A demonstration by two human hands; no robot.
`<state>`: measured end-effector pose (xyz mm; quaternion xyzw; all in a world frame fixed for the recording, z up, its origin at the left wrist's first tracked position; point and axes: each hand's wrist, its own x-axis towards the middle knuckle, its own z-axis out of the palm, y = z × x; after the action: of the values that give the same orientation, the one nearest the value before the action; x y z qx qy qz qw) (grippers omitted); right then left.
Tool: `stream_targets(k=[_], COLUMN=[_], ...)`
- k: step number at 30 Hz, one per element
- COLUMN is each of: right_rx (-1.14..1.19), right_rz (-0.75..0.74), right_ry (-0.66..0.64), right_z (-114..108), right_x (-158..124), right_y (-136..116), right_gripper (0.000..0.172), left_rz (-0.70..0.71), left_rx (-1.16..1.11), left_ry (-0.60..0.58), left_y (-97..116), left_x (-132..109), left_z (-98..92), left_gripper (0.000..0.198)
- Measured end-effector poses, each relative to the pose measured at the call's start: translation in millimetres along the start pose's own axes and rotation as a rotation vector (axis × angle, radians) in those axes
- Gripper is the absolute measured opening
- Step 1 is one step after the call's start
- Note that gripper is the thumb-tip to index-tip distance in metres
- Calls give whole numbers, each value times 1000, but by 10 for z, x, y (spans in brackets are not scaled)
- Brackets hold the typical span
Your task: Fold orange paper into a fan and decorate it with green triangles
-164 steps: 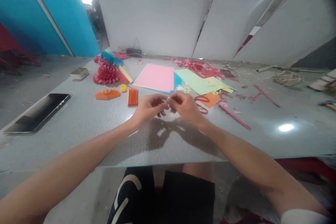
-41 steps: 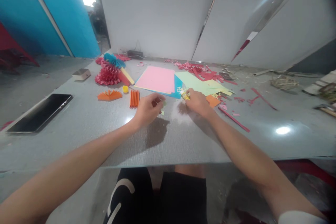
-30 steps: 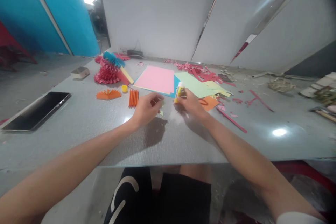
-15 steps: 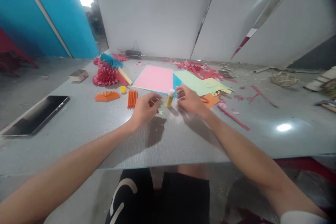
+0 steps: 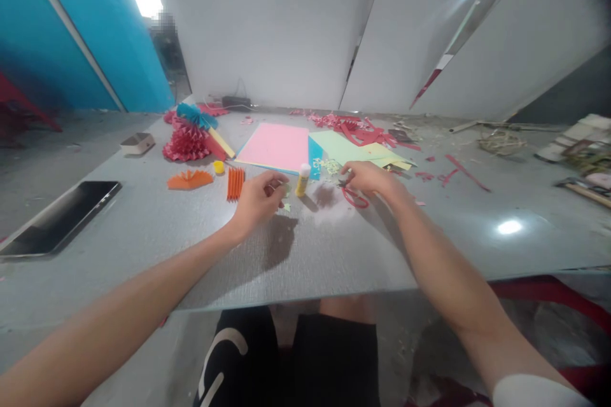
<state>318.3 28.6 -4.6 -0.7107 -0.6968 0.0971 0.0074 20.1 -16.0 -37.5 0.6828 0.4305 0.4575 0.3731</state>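
Observation:
My left hand (image 5: pixel 256 198) hovers just above the grey table (image 5: pixel 143 216) with its fingers pinched on a small pale green paper piece (image 5: pixel 282 188). A yellow glue stick (image 5: pixel 302 179) stands upright and uncapped between my hands, touched by neither. My right hand (image 5: pixel 368 178) is further right, fingers curled down onto red-handled scissors (image 5: pixel 354 198) that lie on the table. Small green scraps (image 5: pixel 286 207) lie under my left hand.
Pink (image 5: pixel 277 146), blue and pale green sheets (image 5: pixel 348 151) lie behind the hands. At the left are orange pleated paper (image 5: pixel 235 182), an orange fan (image 5: pixel 189 179), a yellow cap (image 5: pixel 218 167), red paper fans (image 5: pixel 187 143), a small box (image 5: pixel 137 142) and a black tablet (image 5: pixel 57 216). Red strips (image 5: pixel 461 170) lie at the right.
My right hand picked up the glue stick, stood it upright between my hands, let go, then moved right onto the scissors. My left hand kept its pinch.

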Motion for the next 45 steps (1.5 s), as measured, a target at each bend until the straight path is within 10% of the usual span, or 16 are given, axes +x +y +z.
stream_targets(k=[9,25,29,38,45], right_rx=[-86,184,402,1300,1400], right_rz=[-21,20,58,-422,-505], right_ry=[-66,440,496,371,143], right_z=[-8,-30,-18,-35,104], right_x=[-3,36,5,-393,-730], right_y=[74,55,-24,-552,-892], right_gripper=[58,58,30,44,40], left_rz=[33,36,49,121,146], left_rx=[21,11,-40,-201,-232], left_ry=[-19,-15,18,84,115], left_y=[-5,41,16,157,235], left_x=[-19,-48,-40,-107,-147], left_z=[13,14,16,16,8], left_gripper=[16,14,15,11,10])
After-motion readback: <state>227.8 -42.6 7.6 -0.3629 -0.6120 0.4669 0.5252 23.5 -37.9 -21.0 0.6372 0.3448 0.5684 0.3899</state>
